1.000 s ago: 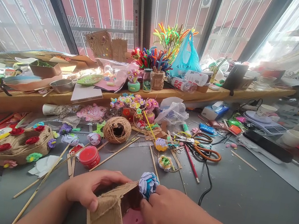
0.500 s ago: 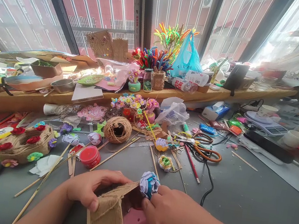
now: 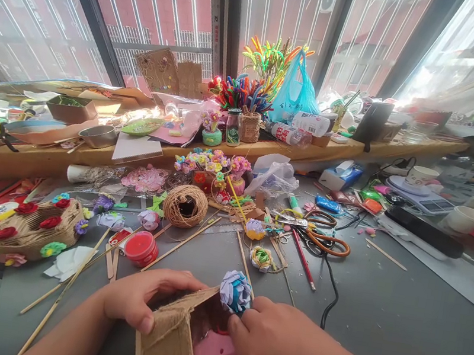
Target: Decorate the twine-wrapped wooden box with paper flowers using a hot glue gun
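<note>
My left hand [image 3: 139, 297] grips a brown cardboard box [image 3: 168, 343] trimmed with twine, thumb on its near side and fingers over the far edge. A white-and-blue folded paper flower [image 3: 235, 292] sits at the box's upper right corner. My right hand [image 3: 261, 337] is closed against it, fingertips pinching at its lower right side; the fingers' undersides are hidden. Inside or just behind the box's open side shows a smooth pink piece [image 3: 213, 354] with dark holes, partly covered by my right hand; its kind is unclear.
Beyond my hands lie a twine roll [image 3: 185, 205], a red tub [image 3: 141, 248], two more paper flowers [image 3: 262, 258], wooden sticks [image 3: 61, 293] and scissors [image 3: 323, 242]. A flower-decorated cardboard piece [image 3: 38, 227] stands left. A black cord [image 3: 330, 294] runs towards my right forearm.
The view has shifted very slightly. The flower has turned a little at the box's corner, and both hands keep nearly the same place.
</note>
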Demonstrator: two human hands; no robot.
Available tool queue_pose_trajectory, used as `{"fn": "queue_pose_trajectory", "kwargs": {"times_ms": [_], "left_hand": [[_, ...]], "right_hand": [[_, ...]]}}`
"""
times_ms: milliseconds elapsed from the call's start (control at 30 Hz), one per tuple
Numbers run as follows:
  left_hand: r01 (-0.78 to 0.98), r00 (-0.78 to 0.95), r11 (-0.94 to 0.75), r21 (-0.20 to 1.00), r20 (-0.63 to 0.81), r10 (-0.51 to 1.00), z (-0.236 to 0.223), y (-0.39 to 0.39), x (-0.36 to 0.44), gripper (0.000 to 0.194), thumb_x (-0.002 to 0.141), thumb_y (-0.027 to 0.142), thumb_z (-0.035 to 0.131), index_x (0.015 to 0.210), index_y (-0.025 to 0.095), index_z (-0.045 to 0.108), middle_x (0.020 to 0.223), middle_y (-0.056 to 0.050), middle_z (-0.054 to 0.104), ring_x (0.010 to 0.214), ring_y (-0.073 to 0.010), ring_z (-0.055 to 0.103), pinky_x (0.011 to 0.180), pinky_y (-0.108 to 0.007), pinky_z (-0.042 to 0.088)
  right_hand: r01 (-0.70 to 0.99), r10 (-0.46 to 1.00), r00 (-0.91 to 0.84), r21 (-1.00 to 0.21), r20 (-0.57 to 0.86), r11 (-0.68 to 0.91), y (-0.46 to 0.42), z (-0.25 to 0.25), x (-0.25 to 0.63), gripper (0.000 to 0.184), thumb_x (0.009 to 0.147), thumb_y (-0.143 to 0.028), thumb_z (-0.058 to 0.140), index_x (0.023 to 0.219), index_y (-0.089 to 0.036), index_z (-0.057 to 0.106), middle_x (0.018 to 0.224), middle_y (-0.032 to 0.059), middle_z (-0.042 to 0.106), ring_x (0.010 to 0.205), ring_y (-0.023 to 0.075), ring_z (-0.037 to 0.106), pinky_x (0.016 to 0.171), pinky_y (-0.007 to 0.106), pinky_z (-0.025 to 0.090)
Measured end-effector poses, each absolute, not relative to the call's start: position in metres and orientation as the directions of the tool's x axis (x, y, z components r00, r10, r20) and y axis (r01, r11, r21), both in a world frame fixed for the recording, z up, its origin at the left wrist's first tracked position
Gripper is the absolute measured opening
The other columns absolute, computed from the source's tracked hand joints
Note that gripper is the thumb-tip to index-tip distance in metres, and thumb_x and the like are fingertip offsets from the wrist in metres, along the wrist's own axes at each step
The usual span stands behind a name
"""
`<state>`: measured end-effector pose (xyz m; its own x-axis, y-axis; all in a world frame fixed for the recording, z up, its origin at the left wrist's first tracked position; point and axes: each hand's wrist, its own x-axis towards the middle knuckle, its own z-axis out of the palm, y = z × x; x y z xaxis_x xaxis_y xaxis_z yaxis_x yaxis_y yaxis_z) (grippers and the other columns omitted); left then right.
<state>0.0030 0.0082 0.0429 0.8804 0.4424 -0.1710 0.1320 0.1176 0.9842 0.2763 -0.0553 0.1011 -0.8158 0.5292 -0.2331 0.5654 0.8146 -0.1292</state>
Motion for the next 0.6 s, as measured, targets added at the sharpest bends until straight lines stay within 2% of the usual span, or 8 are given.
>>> {"fn": "queue_pose_trajectory", "kwargs": {"times_ms": [233,400,600], "left_hand": [[0.145,0.89,0.109,0.983,-0.177,0.42,0.041,0.01,0.001,0.109,0.058,0.079,0.087,0.147,0.02,0.063,0.132,-0.013,0.063,0.128,-0.0442,0.058,0.116,-0.049,0.041],[0.145,0.894,0.1,0.984,-0.174,0.412,0.039,0.011,0.0,0.111,0.058,0.081,0.085,0.149,0.021,0.062,0.132,-0.013,0.063,0.13,-0.0452,0.057,0.115,-0.052,0.043],[0.099,0.903,0.077,0.992,-0.122,0.411,0.04,0.011,0.001,0.101,0.067,0.081,0.08,0.146,0.021,0.064,0.135,-0.013,0.063,0.129,-0.043,0.058,0.114,-0.05,0.042]], "right_hand": [[0.578,0.524,-0.795,-0.118,-0.305,0.808,-0.056,0.109,0.275,0.01,0.09,-0.017,0.07,0.094,-0.014,0.079,0.078,0.0121,0.078,0.063,0.0229,0.065,0.042,0.033,0.025],[0.594,0.513,-0.763,-0.113,-0.394,0.797,-0.055,0.116,0.276,0.017,0.09,-0.013,0.069,0.104,-0.013,0.079,0.087,0.0137,0.08,0.071,0.0252,0.069,0.043,0.033,0.024],[0.607,0.514,-0.756,-0.14,-0.406,0.782,-0.055,0.117,0.28,0.015,0.087,-0.018,0.071,0.1,-0.015,0.079,0.086,0.0138,0.079,0.075,0.0261,0.071,0.046,0.033,0.028]]}}
